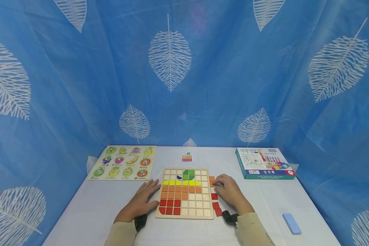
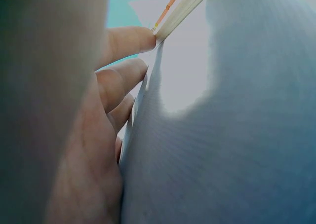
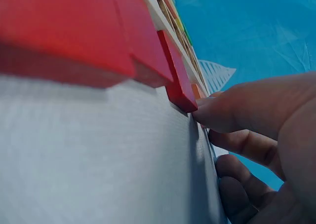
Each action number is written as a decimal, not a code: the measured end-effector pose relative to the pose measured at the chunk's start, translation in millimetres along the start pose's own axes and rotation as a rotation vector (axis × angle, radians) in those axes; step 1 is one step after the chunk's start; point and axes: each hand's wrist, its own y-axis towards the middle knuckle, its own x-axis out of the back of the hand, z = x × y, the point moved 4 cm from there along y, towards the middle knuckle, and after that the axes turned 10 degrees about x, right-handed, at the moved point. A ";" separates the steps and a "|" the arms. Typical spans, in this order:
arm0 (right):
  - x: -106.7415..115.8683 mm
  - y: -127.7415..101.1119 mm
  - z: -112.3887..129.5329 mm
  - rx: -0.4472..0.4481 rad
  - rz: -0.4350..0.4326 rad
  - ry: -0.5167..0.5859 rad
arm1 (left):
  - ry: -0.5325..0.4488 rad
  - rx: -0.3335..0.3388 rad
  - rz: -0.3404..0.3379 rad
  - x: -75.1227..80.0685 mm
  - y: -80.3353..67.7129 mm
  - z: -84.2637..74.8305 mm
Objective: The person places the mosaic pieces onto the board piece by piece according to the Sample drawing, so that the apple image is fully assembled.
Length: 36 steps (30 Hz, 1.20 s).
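A wooden grid board (image 1: 206,198) lies at the middle of the table, partly filled with green, yellow, orange and red tiles. My left hand (image 1: 145,197) lies flat on the cloth beside the board's left edge, fingers straight; a fingertip (image 2: 140,39) touches the board's rim (image 2: 182,9). My right hand (image 1: 219,183) sits just right of the board, its thumb and fingers curled on an orange tile (image 1: 212,181) (image 3: 197,91). Three loose red tiles (image 1: 216,205) (image 3: 175,71) lie along the board's right edge by that wrist.
A fruit peg puzzle (image 1: 123,163) lies at the back left, a small pattern card (image 1: 187,156) behind the board, and a teal game box (image 1: 264,163) at the back right. A light blue block (image 1: 291,223) sits near the front right. Blue leaf-print curtains close in the table.
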 end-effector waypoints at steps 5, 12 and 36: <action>-0.2 1.0 1.0 0.033 0.012 -0.015 | 0.000 -0.002 0.007 -1.1 1.1 1.6; -3.1 -0.4 -3.0 0.017 0.036 0.010 | 0.002 -0.011 0.015 -2.7 1.0 2.5; 7.4 -5.0 -4.4 -0.050 0.030 0.056 | -0.008 -0.010 0.003 -1.7 1.3 2.3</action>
